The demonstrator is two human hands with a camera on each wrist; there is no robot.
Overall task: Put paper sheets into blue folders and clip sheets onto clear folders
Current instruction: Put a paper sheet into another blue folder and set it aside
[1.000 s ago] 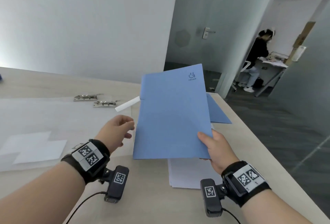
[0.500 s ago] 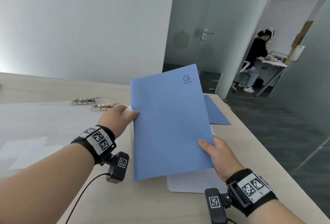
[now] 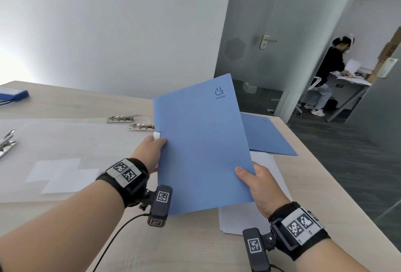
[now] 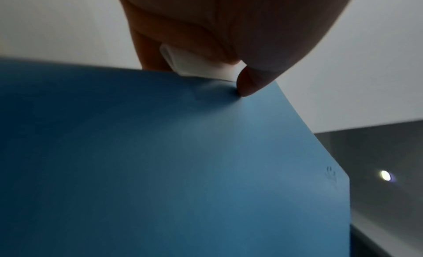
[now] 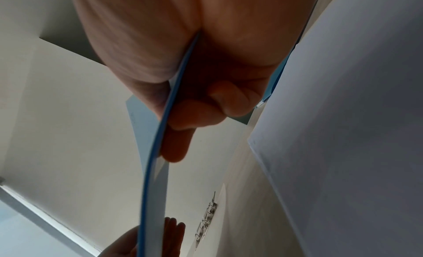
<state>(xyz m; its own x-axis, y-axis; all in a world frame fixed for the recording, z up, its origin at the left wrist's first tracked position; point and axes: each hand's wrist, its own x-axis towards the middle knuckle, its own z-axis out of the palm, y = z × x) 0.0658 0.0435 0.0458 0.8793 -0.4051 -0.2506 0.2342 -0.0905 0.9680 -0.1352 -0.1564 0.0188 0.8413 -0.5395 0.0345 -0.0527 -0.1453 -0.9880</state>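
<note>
I am holding a blue folder (image 3: 201, 146) tilted up above the tabletop (image 3: 191, 248). My right hand (image 3: 259, 187) is pinching its near right corner. My left hand (image 3: 152, 152) is gripping its left edge, where a white sheet (image 3: 156, 135) is peeking out. More paper (image 3: 236, 219) is lying underneath.

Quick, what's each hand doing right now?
Left hand: pinches the blue folder's left edge and a bit of white paper sticking out.
Right hand: grips the same folder's lower right edge, thumb on front.
</note>
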